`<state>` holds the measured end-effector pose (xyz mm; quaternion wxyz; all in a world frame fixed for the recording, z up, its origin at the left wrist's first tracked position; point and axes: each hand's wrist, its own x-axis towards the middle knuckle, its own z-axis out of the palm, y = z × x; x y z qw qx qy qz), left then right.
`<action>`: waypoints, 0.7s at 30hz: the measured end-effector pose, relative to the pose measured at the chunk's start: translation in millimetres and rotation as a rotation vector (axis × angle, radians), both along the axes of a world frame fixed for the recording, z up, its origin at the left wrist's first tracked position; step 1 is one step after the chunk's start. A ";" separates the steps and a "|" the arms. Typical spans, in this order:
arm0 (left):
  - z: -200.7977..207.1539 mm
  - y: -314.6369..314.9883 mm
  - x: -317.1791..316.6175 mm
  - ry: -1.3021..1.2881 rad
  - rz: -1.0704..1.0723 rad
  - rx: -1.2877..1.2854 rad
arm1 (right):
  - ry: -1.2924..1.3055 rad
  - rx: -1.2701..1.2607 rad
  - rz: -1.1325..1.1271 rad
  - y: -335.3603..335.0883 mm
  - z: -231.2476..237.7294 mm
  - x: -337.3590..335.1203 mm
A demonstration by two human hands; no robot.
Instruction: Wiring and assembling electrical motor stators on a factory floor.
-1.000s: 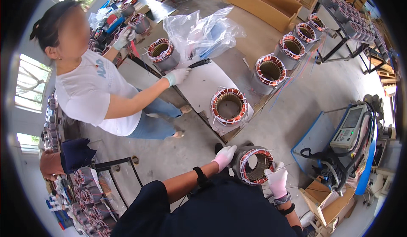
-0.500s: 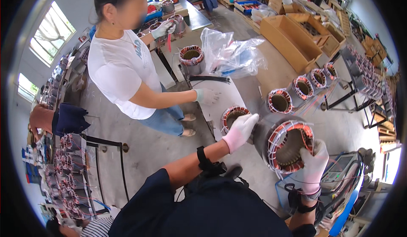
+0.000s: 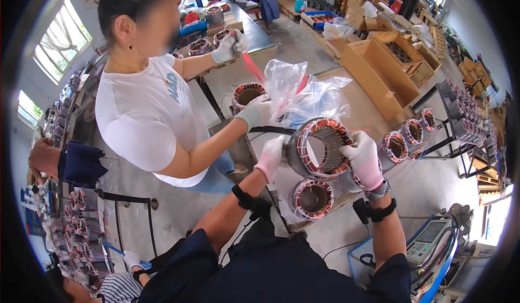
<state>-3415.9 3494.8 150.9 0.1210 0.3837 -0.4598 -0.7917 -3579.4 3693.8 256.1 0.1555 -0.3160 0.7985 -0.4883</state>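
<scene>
A motor stator (image 3: 297, 152), a grey metal ring with red windings laced in white, is held up over the table between my two gloved hands. My left hand (image 3: 271, 156) grips its left side, and its fingertips are partly hidden behind the body. At the right rim, the fingers of my right hand (image 3: 362, 159) close over the windings. Just below it, a smaller stator (image 3: 313, 199) stands on the white tabletop (image 3: 281, 192). Another stator, partly covered by my right hand, stands beside that one.
A co-worker in a white shirt stands at left, one gloved hand (image 3: 259, 112) by a stator, the other holding red strips (image 3: 252, 67). Clear plastic bags (image 3: 311, 100) lie beyond. Several stators (image 3: 395, 147) line up at right. A tester (image 3: 428, 243) stands lower right.
Both my hands have moved the held stator left and away from me, over the table. The co-worker's nearer hand has gone from the tabletop to a stator near the bags.
</scene>
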 end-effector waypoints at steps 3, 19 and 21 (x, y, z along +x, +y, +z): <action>-46.4 -20.4 3.2 -0.069 0.008 0.077 | 0.080 0.126 0.031 -35.2 -31.0 -4.4; -187.6 -1.6 43.6 -0.175 0.202 0.431 | 0.248 0.476 0.370 -107.5 -160.6 -22.8; -181.4 12.9 50.8 -0.209 0.243 0.442 | 0.297 0.511 0.465 -119.9 -151.1 -22.6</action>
